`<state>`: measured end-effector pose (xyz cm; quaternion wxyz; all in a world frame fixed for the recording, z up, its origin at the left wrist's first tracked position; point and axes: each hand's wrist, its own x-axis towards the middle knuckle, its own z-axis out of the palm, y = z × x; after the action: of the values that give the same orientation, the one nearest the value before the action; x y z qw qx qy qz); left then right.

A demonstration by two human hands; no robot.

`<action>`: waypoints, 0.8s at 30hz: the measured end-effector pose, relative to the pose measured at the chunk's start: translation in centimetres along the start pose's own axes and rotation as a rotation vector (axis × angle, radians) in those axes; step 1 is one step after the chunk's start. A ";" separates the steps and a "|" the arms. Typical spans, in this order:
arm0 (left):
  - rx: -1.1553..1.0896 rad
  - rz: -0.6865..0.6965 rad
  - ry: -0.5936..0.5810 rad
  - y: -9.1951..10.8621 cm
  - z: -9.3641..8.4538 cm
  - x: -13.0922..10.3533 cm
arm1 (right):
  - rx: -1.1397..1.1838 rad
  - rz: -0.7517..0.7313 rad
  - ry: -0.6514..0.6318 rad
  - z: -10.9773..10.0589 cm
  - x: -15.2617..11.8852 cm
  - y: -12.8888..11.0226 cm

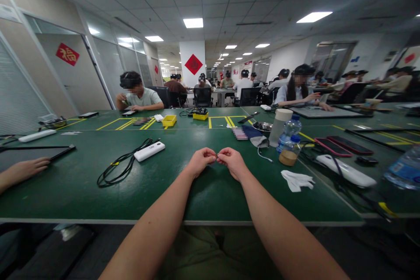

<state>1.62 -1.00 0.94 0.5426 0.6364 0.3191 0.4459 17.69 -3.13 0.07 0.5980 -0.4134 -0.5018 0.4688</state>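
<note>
My left hand [201,161] and my right hand [232,162] meet fingertip to fingertip just above the green table [157,197]. Both are closed in a pinch. Between them is a tiny dark thing [217,155], too small to name and mostly covered by the fingers. Left of my hands lies a white power bank [149,151] beside a coiled black cable [123,170]. To the right a crumpled white glove [297,180] rests on the tabletop.
Plastic bottles [289,150], a pale tumbler [280,127] and a metal bowl [262,126] stand at right. Beyond are phones [349,145] and another white power bank [346,170]. Yellow trays [169,120] sit further back. A co-worker's hand [28,169] touches a dark panel at left.
</note>
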 end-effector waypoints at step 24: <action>0.046 0.017 0.040 -0.3 0.0 0.2 | -0.201 -0.132 0.016 -0.4 0.1 0.2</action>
<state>1.71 -0.78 0.68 0.5177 0.6421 0.3346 0.4557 18.05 -3.02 -0.21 0.5869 -0.4414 -0.5675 0.3723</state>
